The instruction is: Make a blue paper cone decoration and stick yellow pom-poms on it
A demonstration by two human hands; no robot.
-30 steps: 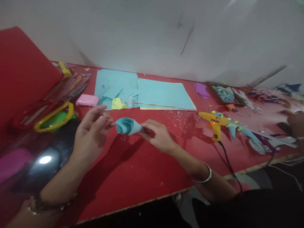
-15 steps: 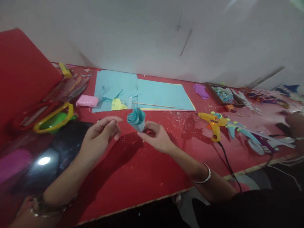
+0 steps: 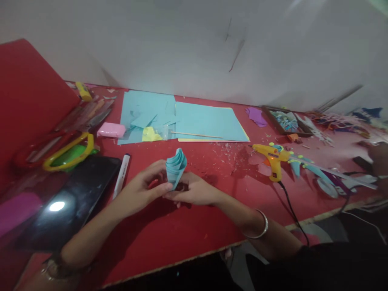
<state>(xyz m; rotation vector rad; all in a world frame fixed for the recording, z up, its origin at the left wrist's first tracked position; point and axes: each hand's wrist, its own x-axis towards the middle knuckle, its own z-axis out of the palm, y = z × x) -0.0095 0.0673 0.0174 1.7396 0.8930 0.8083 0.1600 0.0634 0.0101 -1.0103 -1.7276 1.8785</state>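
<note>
Rolled into a flower-like cone, a blue paper rose (image 3: 176,166) stands upright between my two hands, its layered folds facing up. My left hand (image 3: 148,184) is closed on its left side, thumb near the base. On the right, my right hand (image 3: 194,189) grips the lower end; some fingertips are hidden behind the paper and the other hand. Just left of my left hand lies a white marker (image 3: 121,176), with a black phone-like slab (image 3: 75,198) beside it. Blue paper sheets (image 3: 209,120) lie beyond the hands, with a thin wooden stick (image 3: 197,134) on their near edge.
A yellow glue gun (image 3: 274,158) with its cord rests at the right. Behind it is a tray of scraps (image 3: 285,121). Yellow-handled scissors (image 3: 71,153), a pink packet (image 3: 111,129) and crumpled yellow paper (image 3: 150,134) lie to the left. Another person's arm (image 3: 378,159) shows at the far right.
The paper rose has come down toward me and now stands more upright. My left hand has moved right and closed on it, uncovering the marker. My right hand has lowered with the rose.
</note>
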